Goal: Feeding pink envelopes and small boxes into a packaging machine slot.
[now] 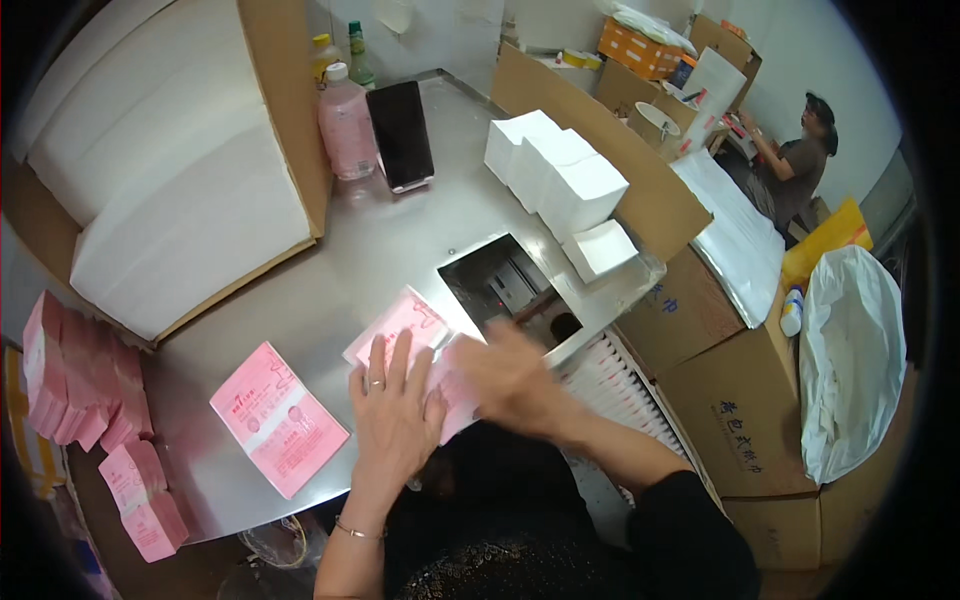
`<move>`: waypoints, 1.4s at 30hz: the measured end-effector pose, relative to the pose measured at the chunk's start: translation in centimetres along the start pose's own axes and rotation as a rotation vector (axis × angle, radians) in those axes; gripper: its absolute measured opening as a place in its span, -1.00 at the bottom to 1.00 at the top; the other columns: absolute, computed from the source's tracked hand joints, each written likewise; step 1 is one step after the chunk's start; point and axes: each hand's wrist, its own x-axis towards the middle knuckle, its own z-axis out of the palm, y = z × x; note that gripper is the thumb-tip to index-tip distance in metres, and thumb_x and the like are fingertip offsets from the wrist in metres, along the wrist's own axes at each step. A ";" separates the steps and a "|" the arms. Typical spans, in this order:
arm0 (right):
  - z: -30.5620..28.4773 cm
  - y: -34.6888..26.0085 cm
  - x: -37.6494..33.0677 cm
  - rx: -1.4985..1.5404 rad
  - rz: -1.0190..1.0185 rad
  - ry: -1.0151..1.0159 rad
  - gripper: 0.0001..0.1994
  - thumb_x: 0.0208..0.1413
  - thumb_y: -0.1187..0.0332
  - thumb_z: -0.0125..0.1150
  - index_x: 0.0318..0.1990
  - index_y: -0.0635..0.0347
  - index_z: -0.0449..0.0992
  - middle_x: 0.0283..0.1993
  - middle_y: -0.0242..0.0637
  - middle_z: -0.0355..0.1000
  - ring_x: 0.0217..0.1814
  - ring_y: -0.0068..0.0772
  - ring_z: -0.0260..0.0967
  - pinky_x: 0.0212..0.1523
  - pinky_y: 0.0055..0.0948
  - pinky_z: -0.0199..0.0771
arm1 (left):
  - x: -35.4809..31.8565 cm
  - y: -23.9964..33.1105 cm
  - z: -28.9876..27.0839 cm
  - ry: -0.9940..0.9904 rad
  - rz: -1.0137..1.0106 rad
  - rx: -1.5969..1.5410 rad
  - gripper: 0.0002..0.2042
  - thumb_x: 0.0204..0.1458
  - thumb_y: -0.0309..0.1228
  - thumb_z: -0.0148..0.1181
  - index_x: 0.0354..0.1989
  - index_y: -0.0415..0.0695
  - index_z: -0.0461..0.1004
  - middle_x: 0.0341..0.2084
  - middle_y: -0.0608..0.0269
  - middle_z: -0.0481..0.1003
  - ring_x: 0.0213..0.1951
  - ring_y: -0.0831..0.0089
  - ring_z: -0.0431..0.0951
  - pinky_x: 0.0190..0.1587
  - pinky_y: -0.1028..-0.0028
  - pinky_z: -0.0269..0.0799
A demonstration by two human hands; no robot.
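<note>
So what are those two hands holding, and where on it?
The left hand lies flat on a pink packet, pressing its near end rather than gripping. The right hand is blurred at the packet's right edge; its hold cannot be told.

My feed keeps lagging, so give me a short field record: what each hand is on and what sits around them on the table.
left hand: left hand flat, fingers spread, pressing a pink packet
right hand: right hand blurred, over the same packet; grip cannot be told
surface: steel table
nearby left: second pink packet lying flat, apart from the hands
table opening: rectangular slot just beyond the hands
behind slot: white tissue stacks
far edge: pink bottle, dark phone
left rim: pink packet piles
</note>
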 end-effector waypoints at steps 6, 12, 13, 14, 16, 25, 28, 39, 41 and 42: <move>-3.9 11.7 -2.4 -0.725 0.535 0.045 -0.76 0.14 0.35 0.20 -0.10 0.31 0.48 -0.19 -0.16 0.37 -0.05 -0.14 0.33 -0.05 -0.09 0.28 | 0.6 1.8 -0.7 -0.027 -0.084 0.166 -0.52 -0.01 -0.22 0.28 0.13 -0.06 0.47 -0.06 0.02 0.42 -0.20 0.10 0.40 -0.11 0.07 0.26; -4.5 13.9 -3.6 -0.546 0.584 0.026 -0.83 0.13 0.37 0.21 -0.18 0.25 0.55 -0.19 -0.13 0.38 -0.04 -0.12 0.33 -0.08 -0.10 0.31 | 1.6 1.4 -1.8 0.110 0.020 0.243 -0.49 -0.04 -0.04 0.36 0.00 -0.12 0.50 -0.13 0.06 0.41 -0.16 0.10 0.41 -0.12 0.03 0.24; -4.5 13.9 -3.5 -0.494 0.593 0.024 -0.83 0.12 0.39 0.22 -0.18 0.26 0.55 -0.21 -0.13 0.38 -0.05 -0.12 0.33 -0.08 -0.11 0.32 | 1.2 1.0 -1.6 0.102 0.008 0.151 -0.51 -0.04 -0.02 0.36 -0.07 -0.13 0.49 -0.12 0.04 0.40 -0.14 0.08 0.41 -0.04 0.00 0.25; -4.5 13.9 -3.7 -0.492 0.595 0.022 -0.83 0.12 0.39 0.22 -0.18 0.26 0.55 -0.21 -0.13 0.38 -0.05 -0.12 0.33 -0.08 -0.11 0.32 | 1.2 1.2 -1.9 0.099 0.008 0.151 -0.51 -0.04 -0.02 0.36 -0.07 -0.13 0.49 -0.12 0.04 0.40 -0.14 0.08 0.41 -0.04 0.00 0.25; -4.7 13.9 -4.2 -0.454 0.508 0.145 -0.81 0.08 0.48 0.20 -0.14 0.26 0.56 -0.22 -0.11 0.42 -0.06 -0.08 0.36 -0.08 -0.10 0.35 | 1.3 1.8 -2.8 -0.133 -0.077 0.111 -0.55 0.00 -0.08 0.32 -0.06 -0.15 0.48 -0.07 -0.01 0.41 -0.11 0.05 0.43 -0.01 0.04 0.35; -0.8 -3.1 -3.2 0.184 -0.096 -0.155 -0.60 0.00 0.46 0.21 0.06 0.28 0.48 0.12 0.14 0.38 0.14 0.25 0.38 0.31 0.17 0.28 | 0.3 0.6 -1.9 -0.151 -0.077 -0.258 -0.43 -0.17 -0.30 0.31 0.12 -0.17 0.45 -0.20 -0.03 0.38 -0.15 0.03 0.46 -0.18 0.13 0.46; 1.7 -2.5 -1.9 -0.078 -0.099 -0.088 -0.62 0.02 0.40 0.23 0.03 0.26 0.50 0.02 0.18 0.39 0.20 0.17 0.32 0.38 0.38 0.04 | 0.7 1.0 -2.0 -0.040 0.036 -0.164 -0.25 -0.24 -0.34 0.36 0.27 -0.15 0.33 -0.25 0.00 0.38 -0.21 0.04 0.44 -0.21 0.15 0.41; 1.9 7.4 -0.1 -0.178 0.480 -0.535 -0.80 0.07 0.43 0.10 -0.50 0.30 0.59 -0.40 0.09 0.54 -0.30 0.22 0.54 -0.24 0.01 0.54 | -2.8 0.5 -4.1 -0.100 0.050 -0.378 -0.77 -0.20 -0.59 0.23 -0.29 -0.13 0.49 -0.31 0.11 0.39 -0.24 0.10 0.42 -0.18 0.17 0.33; 0.2 5.7 -0.3 -0.141 0.523 -0.320 -0.81 0.07 0.41 0.14 -0.19 0.26 0.57 -0.33 -0.01 0.56 -0.26 0.11 0.54 -0.20 0.03 0.49 | -4.1 -1.8 -5.3 0.077 0.038 -0.297 -0.85 -0.19 -0.60 0.17 -0.41 -0.14 0.39 -0.29 0.10 0.42 -0.19 0.06 0.44 -0.15 0.14 0.32; -1.4 5.7 -0.3 -0.272 0.483 -0.149 -0.79 0.10 0.38 0.16 -0.14 0.26 0.55 -0.30 -0.05 0.55 -0.23 0.06 0.52 -0.19 0.00 0.46 | -5.0 -3.2 -6.6 0.157 -0.007 -0.173 -0.86 -0.19 -0.60 0.14 -0.42 -0.13 0.39 -0.26 0.08 0.45 -0.15 0.01 0.45 -0.10 0.10 0.32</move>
